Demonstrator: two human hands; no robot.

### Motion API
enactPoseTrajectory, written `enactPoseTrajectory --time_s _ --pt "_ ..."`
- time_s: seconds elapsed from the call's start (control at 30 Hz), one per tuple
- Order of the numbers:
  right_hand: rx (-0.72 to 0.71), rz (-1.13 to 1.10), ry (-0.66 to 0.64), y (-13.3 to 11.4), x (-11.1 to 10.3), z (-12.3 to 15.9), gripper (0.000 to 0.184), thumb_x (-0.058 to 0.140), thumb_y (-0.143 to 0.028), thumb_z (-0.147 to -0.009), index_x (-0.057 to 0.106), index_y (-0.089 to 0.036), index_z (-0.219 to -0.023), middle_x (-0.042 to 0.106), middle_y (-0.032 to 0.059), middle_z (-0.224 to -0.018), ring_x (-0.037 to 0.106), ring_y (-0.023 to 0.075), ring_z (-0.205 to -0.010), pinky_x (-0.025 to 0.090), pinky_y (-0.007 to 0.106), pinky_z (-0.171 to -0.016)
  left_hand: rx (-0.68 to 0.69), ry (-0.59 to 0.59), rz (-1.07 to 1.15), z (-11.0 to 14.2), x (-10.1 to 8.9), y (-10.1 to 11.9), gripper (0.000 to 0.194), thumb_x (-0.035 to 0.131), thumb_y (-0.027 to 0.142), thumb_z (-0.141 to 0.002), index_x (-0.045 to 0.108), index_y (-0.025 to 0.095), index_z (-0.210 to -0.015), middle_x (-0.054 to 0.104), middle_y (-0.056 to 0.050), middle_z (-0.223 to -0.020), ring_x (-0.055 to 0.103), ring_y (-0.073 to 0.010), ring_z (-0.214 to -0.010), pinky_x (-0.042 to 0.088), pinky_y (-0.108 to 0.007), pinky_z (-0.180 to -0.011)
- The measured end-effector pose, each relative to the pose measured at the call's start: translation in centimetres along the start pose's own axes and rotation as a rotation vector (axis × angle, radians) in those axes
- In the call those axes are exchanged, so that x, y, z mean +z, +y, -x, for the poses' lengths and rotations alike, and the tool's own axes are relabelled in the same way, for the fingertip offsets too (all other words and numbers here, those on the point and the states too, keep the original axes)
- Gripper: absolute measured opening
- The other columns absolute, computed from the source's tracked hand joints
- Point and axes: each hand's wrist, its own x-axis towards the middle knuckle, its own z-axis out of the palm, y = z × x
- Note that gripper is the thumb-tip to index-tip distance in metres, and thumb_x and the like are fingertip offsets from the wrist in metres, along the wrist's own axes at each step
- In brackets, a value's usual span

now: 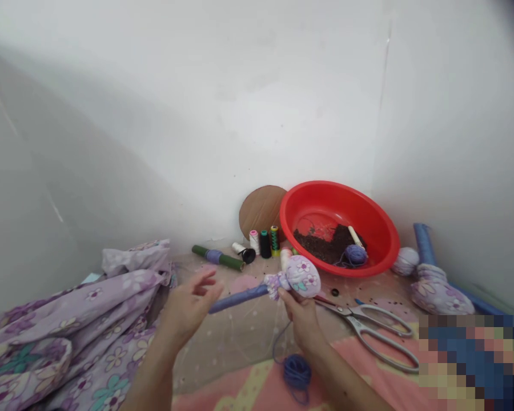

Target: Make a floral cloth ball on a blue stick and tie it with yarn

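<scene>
Right grip [300, 319] closed on a soft, light-looking lilac floral cloth bulb [300, 276], bound to a blue rod [240, 298]; the gathered neck looks the firmest hold. Left grip [189, 305] open, fingers spread, holding nothing. Just beyond, a red plastic basin [338, 189] holds dark crumbly filling [319, 244] and a blue yarn ball [355, 254].

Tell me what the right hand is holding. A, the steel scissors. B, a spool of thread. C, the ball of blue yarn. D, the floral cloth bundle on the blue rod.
D. The right hand grips the lilac floral cloth bundle on the blue rod, while the scissors lie apart on the mat.
</scene>
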Motion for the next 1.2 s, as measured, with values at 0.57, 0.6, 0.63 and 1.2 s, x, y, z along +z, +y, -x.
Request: enactPoseTrajectory --time_s 0.57,0.6,0.63,1.2 --pt "0.248 -0.001 -0.665 -0.6 0.8 2.5 0.027 0.065 -0.040 -0.055 0.061 -0.016 -0.065 0.058 0.0009 -0.054 0.052 0.0152 -0.049 0.043 0.028 -0.052 -0.047 -0.852 0.501 0.2 6.0 -0.5 0.036 0.058 0.026 -0.058 0.058 0.013 -0.092 0.061 -0.002 -0.066 0.053 -0.0108 -0.047 0.043 -0.021 -0.042" --pt "0.255 -0.012 -0.697 -0.6 0.7 2.4 0.027 0.064 -0.040 -0.056 0.062 -0.016 -0.067 0.059 0.0011 -0.055 0.053 0.0159 -0.050 0.044 0.028 -0.053 -0.061 -0.860 0.519 0.2 6.1 -0.5 0.033 0.058 0.025 -0.057 0.058 0.013 -0.088 0.060 -0.001 -0.063 0.052 -0.0104 -0.046 0.042 -0.020 -0.041" --pt "0.258 -0.023 -0.726 -0.5 0.6 2.4 0.027 0.063 -0.040 -0.058 0.062 -0.016 -0.071 0.060 0.0017 -0.057 0.055 0.0169 -0.052 0.045 0.030 -0.055 -0.073 -0.861 0.524 0.2 6.2 -0.4 0.030 0.059 0.023 -0.055 0.059 0.013 -0.083 0.059 -0.001 -0.060 0.052 -0.0101 -0.045 0.041 -0.019 -0.039" --pt "0.091 0.114 -0.517 0.9 0.5 1.8 0.027 0.052 -0.039 -0.066 0.050 -0.016 -0.052 0.032 -0.0060 -0.041 0.025 0.0069 -0.039 0.021 0.019 -0.039 -0.163 -0.578 0.505 0.6 6.7 -0.1 0.010 0.058 0.015 -0.050 0.051 0.012 -0.057 0.042 0.006 -0.044 0.032 -0.0041 -0.037 0.023 -0.017 -0.034"
